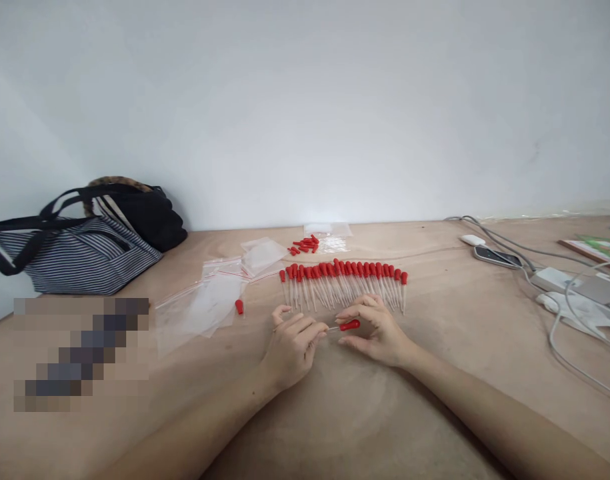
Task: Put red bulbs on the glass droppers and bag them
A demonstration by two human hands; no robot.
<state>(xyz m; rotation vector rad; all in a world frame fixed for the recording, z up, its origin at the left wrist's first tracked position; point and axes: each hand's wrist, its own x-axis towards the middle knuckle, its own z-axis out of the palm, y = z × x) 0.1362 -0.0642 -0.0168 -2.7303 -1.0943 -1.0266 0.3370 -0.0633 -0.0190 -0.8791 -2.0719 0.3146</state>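
My left hand (pixel 295 343) pinches the glass tube of a dropper pipette (pixel 350 325), its red rubber bulb pointing right. Around that bulb my right hand (pixel 377 331) curves with thumb and fingers apart, and no firm grip shows. Just beyond both hands lies a row of droppers (pixel 345 270), red bulbs away from me and clear tubes toward me. A loose pile of red bulbs (pixel 305 245) sits farther back, beside a bundle of clear glass tubes (pixel 335 244). One single red bulb (pixel 239 307) rests left of my left hand.
Clear zip bags (pixel 209 300) are spread on the wooden table (pixel 365 427) at left. A striped bag (pixel 95 257) and a black bag (pixel 152 220) stand by the wall. Cables, a dark device (pixel 497 257) and a white power strip (pixel 555 281) occupy the right side.
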